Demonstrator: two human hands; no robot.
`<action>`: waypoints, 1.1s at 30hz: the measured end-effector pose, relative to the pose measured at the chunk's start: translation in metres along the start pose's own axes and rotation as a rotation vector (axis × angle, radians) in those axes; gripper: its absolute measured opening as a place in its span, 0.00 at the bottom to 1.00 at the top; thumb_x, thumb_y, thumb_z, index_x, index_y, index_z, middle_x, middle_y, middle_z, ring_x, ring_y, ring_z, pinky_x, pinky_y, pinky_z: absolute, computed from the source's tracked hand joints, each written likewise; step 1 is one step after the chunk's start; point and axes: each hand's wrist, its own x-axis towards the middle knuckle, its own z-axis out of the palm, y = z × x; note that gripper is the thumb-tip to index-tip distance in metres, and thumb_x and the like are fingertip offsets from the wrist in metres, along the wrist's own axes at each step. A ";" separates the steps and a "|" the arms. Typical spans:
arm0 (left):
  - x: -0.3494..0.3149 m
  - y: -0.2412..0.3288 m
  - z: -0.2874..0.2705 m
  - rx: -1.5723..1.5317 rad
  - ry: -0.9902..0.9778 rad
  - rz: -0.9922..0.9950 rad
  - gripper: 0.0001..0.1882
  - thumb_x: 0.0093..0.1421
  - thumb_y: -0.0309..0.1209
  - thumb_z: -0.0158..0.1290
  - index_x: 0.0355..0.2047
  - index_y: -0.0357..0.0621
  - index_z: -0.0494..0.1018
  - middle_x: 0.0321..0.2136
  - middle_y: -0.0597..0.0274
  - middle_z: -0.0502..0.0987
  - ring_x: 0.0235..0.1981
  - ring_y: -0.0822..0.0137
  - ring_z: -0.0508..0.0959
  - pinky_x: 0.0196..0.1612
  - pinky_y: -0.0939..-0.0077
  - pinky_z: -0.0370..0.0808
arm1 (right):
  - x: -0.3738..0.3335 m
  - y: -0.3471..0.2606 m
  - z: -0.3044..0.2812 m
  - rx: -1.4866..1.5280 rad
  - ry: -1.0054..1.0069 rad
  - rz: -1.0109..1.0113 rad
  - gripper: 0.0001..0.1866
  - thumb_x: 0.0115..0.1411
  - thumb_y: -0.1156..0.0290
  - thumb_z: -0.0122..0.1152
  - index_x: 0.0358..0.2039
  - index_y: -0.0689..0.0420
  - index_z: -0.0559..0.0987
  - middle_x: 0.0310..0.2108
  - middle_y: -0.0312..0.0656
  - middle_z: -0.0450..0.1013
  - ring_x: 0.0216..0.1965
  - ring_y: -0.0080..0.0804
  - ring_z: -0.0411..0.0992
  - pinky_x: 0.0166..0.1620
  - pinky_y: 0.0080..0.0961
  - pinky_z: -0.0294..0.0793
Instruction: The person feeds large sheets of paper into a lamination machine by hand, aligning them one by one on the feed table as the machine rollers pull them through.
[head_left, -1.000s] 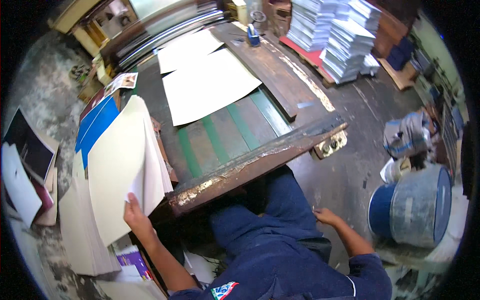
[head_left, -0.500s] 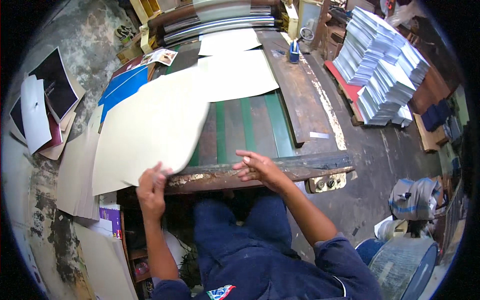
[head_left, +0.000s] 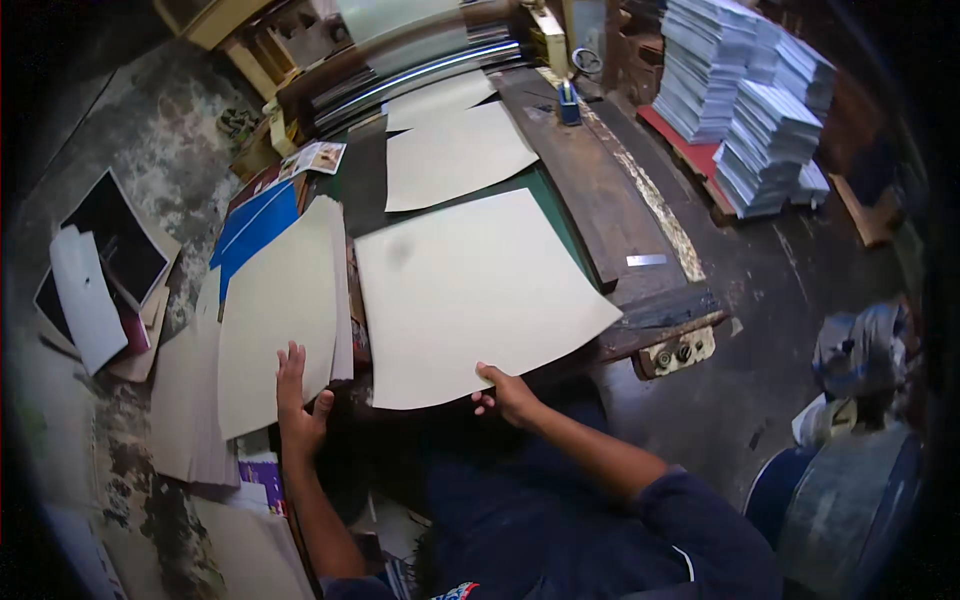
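A large cream sheet of paper [head_left: 480, 290] lies over the near part of the machine's feed table, its near edge reaching past the table's front. My right hand [head_left: 512, 396] pinches that near edge, thumb on top. To the left stands a stack of similar cream sheets [head_left: 280, 310]. Against the near right corner of this stack is my left hand [head_left: 302, 410], fingers stretched and thumb apart, holding nothing; whether it touches the paper I cannot tell. Farther up the table lie a second cream sheet [head_left: 455, 155] and a third [head_left: 435, 100], close to the metal rollers [head_left: 430, 70].
Blue sheets [head_left: 258, 225] lie beyond the stack. A blue tape dispenser [head_left: 568, 103] and a small pale strip [head_left: 646, 260] rest on the right table edge, above a knob panel [head_left: 683, 352]. Tall white paper piles [head_left: 770, 140] stand on a red-topped pallet at right.
A cream sheet has come from the left stack onto the near table. My left hand has let go and opened, while my right hand has closed on the sheet's near edge. The view has tilted.
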 end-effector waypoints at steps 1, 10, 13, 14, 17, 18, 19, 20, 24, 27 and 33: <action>0.003 -0.011 0.003 0.001 -0.009 0.027 0.44 0.59 0.62 0.46 0.64 0.40 0.58 0.66 0.50 0.56 0.69 0.48 0.49 0.68 0.52 0.44 | 0.007 0.004 0.001 0.012 0.018 -0.003 0.21 0.65 0.56 0.53 0.44 0.63 0.71 0.27 0.42 0.70 0.19 0.22 0.62 0.28 0.28 0.77; -0.004 -0.043 0.025 -0.107 -0.228 -0.020 0.35 0.65 0.53 0.45 0.64 0.42 0.58 0.65 0.56 0.60 0.68 0.52 0.53 0.68 0.56 0.45 | 0.107 -0.041 -0.007 0.111 0.103 -0.092 0.20 0.67 0.50 0.46 0.47 0.54 0.68 0.24 0.36 0.69 0.16 0.20 0.61 0.27 0.31 0.79; -0.007 -0.055 0.022 -0.302 -0.152 -0.123 0.30 0.67 0.49 0.43 0.60 0.40 0.65 0.61 0.56 0.67 0.66 0.57 0.58 0.69 0.62 0.46 | 0.114 -0.066 0.013 0.084 0.085 -0.169 0.23 0.67 0.49 0.45 0.48 0.58 0.66 0.26 0.40 0.70 0.17 0.20 0.61 0.27 0.28 0.79; -0.008 -0.061 0.018 -0.304 -0.162 -0.132 0.30 0.67 0.49 0.43 0.60 0.40 0.65 0.61 0.56 0.67 0.66 0.57 0.58 0.69 0.62 0.46 | 0.123 -0.072 0.017 0.091 0.125 -0.169 0.25 0.67 0.50 0.45 0.50 0.60 0.65 0.26 0.42 0.70 0.17 0.21 0.61 0.28 0.30 0.80; -0.006 -0.065 0.014 -0.548 -0.170 -0.221 0.30 0.66 0.49 0.46 0.57 0.36 0.68 0.59 0.52 0.69 0.65 0.61 0.61 0.67 0.67 0.51 | 0.141 -0.084 0.015 0.090 0.130 -0.210 0.25 0.68 0.52 0.45 0.54 0.61 0.63 0.27 0.44 0.70 0.20 0.22 0.63 0.30 0.33 0.81; -0.004 -0.068 0.013 -0.549 -0.194 -0.233 0.30 0.66 0.49 0.46 0.57 0.36 0.68 0.59 0.52 0.69 0.65 0.61 0.61 0.67 0.67 0.51 | 0.145 -0.087 0.014 0.096 0.123 -0.214 0.26 0.68 0.53 0.45 0.55 0.61 0.62 0.29 0.45 0.70 0.22 0.23 0.65 0.31 0.34 0.81; 0.000 -0.072 0.013 -0.563 -0.212 -0.255 0.31 0.67 0.49 0.45 0.58 0.33 0.67 0.59 0.51 0.69 0.64 0.61 0.61 0.66 0.68 0.53 | 0.147 -0.091 0.011 0.091 0.143 -0.236 0.24 0.68 0.54 0.45 0.54 0.61 0.63 0.31 0.45 0.70 0.24 0.25 0.66 0.32 0.35 0.81; 0.000 -0.081 0.018 -0.577 -0.243 -0.281 0.31 0.67 0.48 0.45 0.58 0.31 0.65 0.59 0.50 0.68 0.64 0.60 0.62 0.66 0.69 0.54 | 0.144 -0.093 0.005 0.091 0.175 -0.251 0.23 0.68 0.55 0.44 0.54 0.61 0.63 0.32 0.46 0.69 0.27 0.27 0.67 0.33 0.36 0.81; -0.002 -0.080 0.032 -0.266 0.006 -0.646 0.37 0.69 0.52 0.38 0.58 0.22 0.62 0.54 0.40 0.70 0.55 0.56 0.69 0.62 0.68 0.60 | 0.064 -0.083 -0.014 -0.198 0.019 -0.153 0.24 0.66 0.53 0.50 0.52 0.59 0.68 0.34 0.44 0.73 0.29 0.26 0.71 0.36 0.33 0.80; -0.011 -0.089 0.034 0.007 0.140 -0.451 0.36 0.69 0.53 0.39 0.53 0.23 0.67 0.51 0.40 0.72 0.50 0.53 0.72 0.60 0.64 0.63 | -0.060 -0.070 -0.065 -0.519 -0.199 0.102 0.28 0.65 0.47 0.50 0.50 0.60 0.75 0.33 0.42 0.74 0.30 0.27 0.72 0.36 0.31 0.78; -0.001 -0.074 0.032 -0.025 0.076 -0.307 0.20 0.69 0.36 0.46 0.47 0.29 0.75 0.47 0.50 0.77 0.48 0.59 0.75 0.56 0.71 0.69 | -0.283 0.061 -0.194 -0.645 0.476 0.720 0.27 0.64 0.48 0.44 0.55 0.53 0.73 0.50 0.45 0.72 0.48 0.40 0.71 0.49 0.45 0.75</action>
